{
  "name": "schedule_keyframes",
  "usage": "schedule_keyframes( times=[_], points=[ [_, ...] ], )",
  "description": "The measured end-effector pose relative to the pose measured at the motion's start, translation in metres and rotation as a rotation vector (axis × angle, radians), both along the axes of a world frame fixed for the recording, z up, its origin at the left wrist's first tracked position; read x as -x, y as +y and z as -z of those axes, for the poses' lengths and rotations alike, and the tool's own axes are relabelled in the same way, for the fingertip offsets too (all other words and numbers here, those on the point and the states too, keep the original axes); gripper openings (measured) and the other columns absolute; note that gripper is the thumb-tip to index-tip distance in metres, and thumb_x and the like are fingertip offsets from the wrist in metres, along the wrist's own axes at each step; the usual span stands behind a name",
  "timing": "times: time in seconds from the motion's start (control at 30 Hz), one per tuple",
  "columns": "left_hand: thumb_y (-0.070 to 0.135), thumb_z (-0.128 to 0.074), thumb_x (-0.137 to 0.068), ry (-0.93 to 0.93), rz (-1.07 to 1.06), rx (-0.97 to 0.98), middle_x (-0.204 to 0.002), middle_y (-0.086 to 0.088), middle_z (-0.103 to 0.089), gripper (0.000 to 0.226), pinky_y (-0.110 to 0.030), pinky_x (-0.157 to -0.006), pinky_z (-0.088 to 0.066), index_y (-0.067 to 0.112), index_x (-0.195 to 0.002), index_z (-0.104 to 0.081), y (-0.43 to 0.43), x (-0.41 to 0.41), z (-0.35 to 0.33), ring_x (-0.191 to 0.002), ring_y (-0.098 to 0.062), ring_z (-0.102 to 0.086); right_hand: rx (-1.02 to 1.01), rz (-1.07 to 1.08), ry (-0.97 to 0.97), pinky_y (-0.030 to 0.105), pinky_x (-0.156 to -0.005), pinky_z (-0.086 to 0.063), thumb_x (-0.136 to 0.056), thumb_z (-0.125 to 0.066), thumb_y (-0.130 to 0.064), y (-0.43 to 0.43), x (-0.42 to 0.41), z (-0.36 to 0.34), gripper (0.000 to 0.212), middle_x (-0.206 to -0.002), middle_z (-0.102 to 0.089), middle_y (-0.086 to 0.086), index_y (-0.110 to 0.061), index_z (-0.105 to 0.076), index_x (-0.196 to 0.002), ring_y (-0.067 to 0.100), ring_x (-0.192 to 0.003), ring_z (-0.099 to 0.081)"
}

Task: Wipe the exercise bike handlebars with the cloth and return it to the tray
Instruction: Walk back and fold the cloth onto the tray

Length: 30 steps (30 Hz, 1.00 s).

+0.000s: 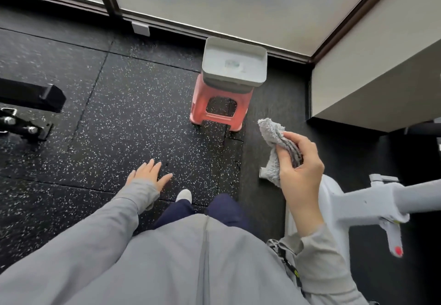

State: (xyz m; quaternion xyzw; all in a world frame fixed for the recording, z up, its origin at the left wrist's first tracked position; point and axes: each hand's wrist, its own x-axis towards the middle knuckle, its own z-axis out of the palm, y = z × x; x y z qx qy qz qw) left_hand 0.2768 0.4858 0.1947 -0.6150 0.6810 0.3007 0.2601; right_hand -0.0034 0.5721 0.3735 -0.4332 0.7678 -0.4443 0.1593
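Your right hand (301, 161) grips the bunched grey cloth (276, 147), held in the air near the pink stool (220, 104) | your left hand (149, 173) is open, fingers spread over the floor (119, 118) | tray (232, 62) sits on the stool | white bike (372, 199) frame at your right.

Grey cloth (274, 147), pink stool (220, 106)

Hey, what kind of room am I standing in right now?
Probably a gym or home workout room. The floor is black speckled rubber matting, a white exercise bike frame stands at your right, and dark metal equipment sits at the left. Your right hand holds a grey cloth.
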Motion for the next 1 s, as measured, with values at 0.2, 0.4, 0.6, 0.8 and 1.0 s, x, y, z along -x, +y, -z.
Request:
schedule_keyframes(
  times=[0.2, 0.4, 0.6, 0.8, 1.0],
  points=[
    [0.061, -0.026, -0.09, -0.051, 0.044, -0.008, -0.157, 0.003, -0.011, 0.068, -0.039, -0.119, -0.016, 0.023, -0.146, -0.015, -0.063, 0.034, 0.004, -0.144, -0.016, -0.012, -0.001, 0.034, -0.016, 0.012, -0.084, -0.044, -0.082, -0.064, 0.0, -0.061, 0.04, 0.007, 0.031, -0.095, -0.058, -0.002, -0.023, -0.064, -0.102, 0.014, -0.09, -0.059],
    [0.059, -0.029, -0.09, -0.042, 0.042, 0.016, -0.157, 0.003, -0.014, 0.068, -0.037, -0.118, -0.019, 0.022, -0.145, -0.017, -0.131, 0.108, 0.0, -0.143, -0.015, -0.016, 0.054, 0.013, 0.005, 0.028, -0.084, -0.048, -0.082, -0.064, 0.001, -0.131, 0.109, 0.003, 0.03, -0.093, -0.056, -0.019, -0.02, -0.065, -0.104, 0.022, -0.092, -0.059],
    [0.059, -0.029, -0.09, 0.006, 0.063, 0.099, -0.156, 0.002, -0.017, 0.067, -0.036, -0.117, -0.02, 0.021, -0.145, -0.018, -0.195, 0.167, -0.013, -0.143, -0.015, -0.018, 0.051, 0.007, -0.034, 0.023, -0.085, -0.048, -0.084, -0.064, -0.002, -0.182, 0.156, -0.002, 0.027, -0.096, -0.059, -0.003, -0.02, -0.065, -0.104, 0.018, -0.093, -0.059],
    [0.057, -0.031, -0.091, -0.013, 0.056, 0.094, -0.155, 0.002, -0.022, 0.066, -0.035, -0.116, -0.022, 0.021, -0.145, -0.022, -0.245, 0.182, -0.016, -0.142, -0.015, -0.021, 0.021, -0.013, -0.067, 0.022, -0.086, -0.048, -0.084, -0.064, -0.003, -0.234, 0.172, 0.003, 0.029, -0.1, -0.06, 0.002, -0.023, -0.064, -0.105, 0.013, -0.093, -0.059],
    [0.056, -0.033, -0.091, 0.005, 0.061, 0.058, -0.153, 0.0, -0.028, 0.064, -0.038, -0.113, -0.027, 0.02, -0.143, -0.025, -0.307, 0.185, -0.007, -0.14, -0.018, -0.027, -0.003, 0.003, -0.029, 0.023, -0.084, -0.048, -0.083, -0.064, -0.003, -0.303, 0.172, 0.012, 0.027, -0.098, -0.058, 0.003, -0.02, -0.065, -0.105, 0.017, -0.091, -0.059]
  ],
)
